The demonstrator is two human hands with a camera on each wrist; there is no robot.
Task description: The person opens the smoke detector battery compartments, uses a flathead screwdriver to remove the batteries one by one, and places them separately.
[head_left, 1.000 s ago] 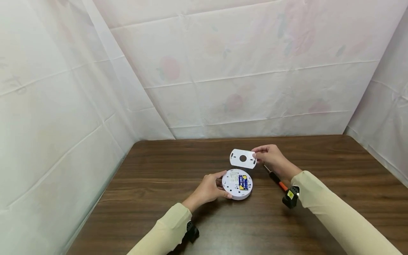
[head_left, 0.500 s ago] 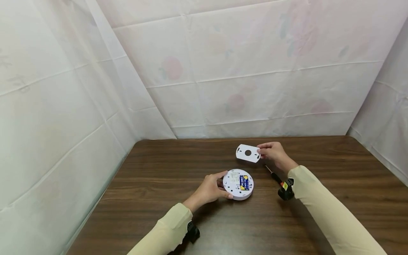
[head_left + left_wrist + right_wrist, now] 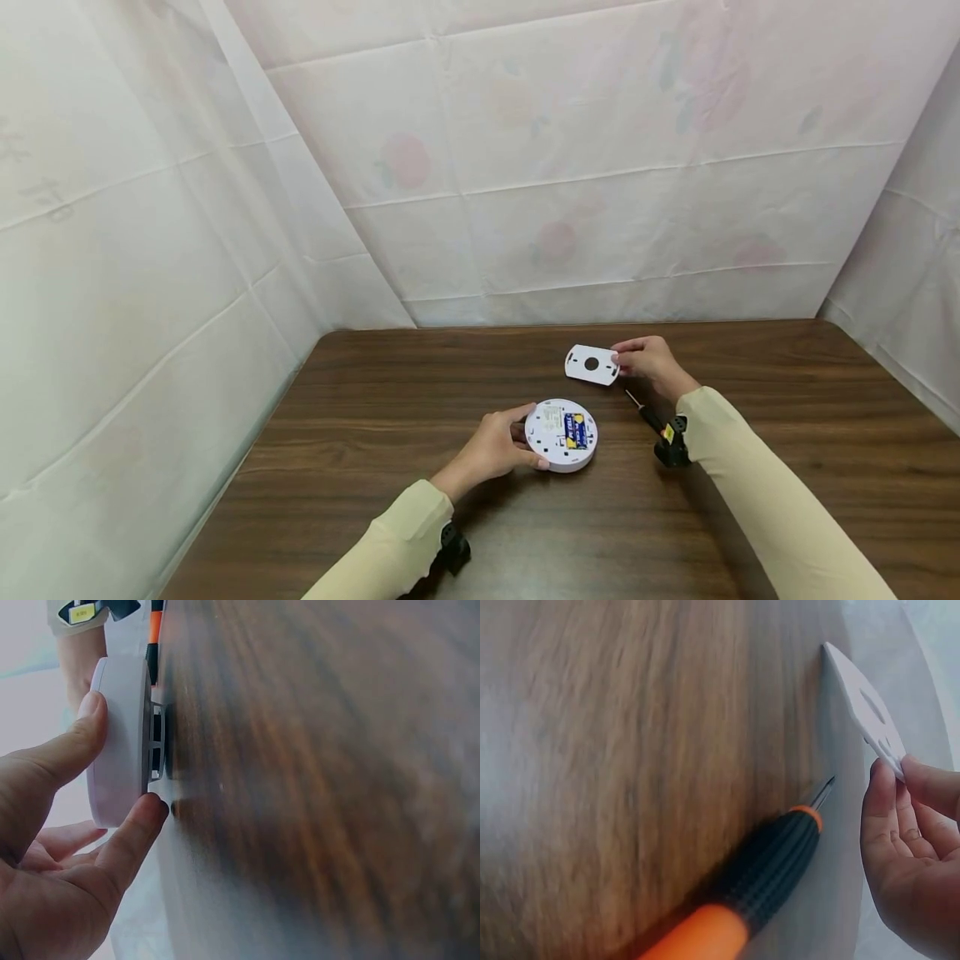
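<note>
A round white detector (image 3: 562,433) lies upside down on the brown table (image 3: 375,433), a blue and yellow battery (image 3: 573,430) showing in its open back. My left hand (image 3: 495,446) grips its left rim between thumb and fingers; the left wrist view shows the same rim (image 3: 120,742) under my thumb and a fingertip. My right hand (image 3: 645,360) pinches the right end of a flat white cover plate (image 3: 592,364) with a round hole, held low over the table behind the detector. In the right wrist view the plate (image 3: 864,709) is tilted, one end near the wood.
A screwdriver (image 3: 651,417) with a black and orange handle (image 3: 757,877) lies on the table under my right wrist, tip pointing toward the plate. White sheets (image 3: 525,167) wall the table on the back and both sides.
My right hand has carried the cover plate up off the detector, back and to the right, then lower toward the table. My left hand stays on the detector.
</note>
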